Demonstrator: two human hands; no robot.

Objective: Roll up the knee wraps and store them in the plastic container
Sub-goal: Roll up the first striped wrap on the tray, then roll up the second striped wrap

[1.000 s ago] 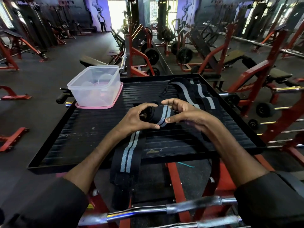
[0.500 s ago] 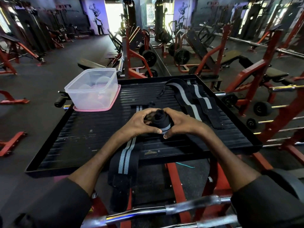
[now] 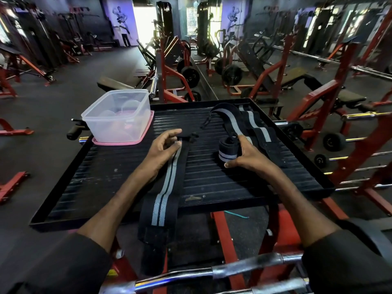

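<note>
A rolled black knee wrap (image 3: 227,152) with a grey stripe stands on the black ribbed platform (image 3: 212,179), gripped by my right hand (image 3: 247,155). Its loose tail (image 3: 230,118) runs back toward the platform's far right. A second wrap (image 3: 169,179) lies flat down the middle and hangs over the front edge. My left hand (image 3: 163,146) rests its fingertips on this wrap's far end, by the black ties (image 3: 189,137), fingers apart. The clear plastic container (image 3: 118,116) stands open at the far left corner on its pink lid (image 3: 135,141).
A chrome barbell (image 3: 212,272) crosses just below my forearms. Red machine frames (image 3: 314,115) and weight plates stand close on the right. Benches and racks fill the gym floor behind the platform.
My hands have parted. The right hand carried the roll to the right and set it on end. The left hand moved onto the flat wrap's far end.
</note>
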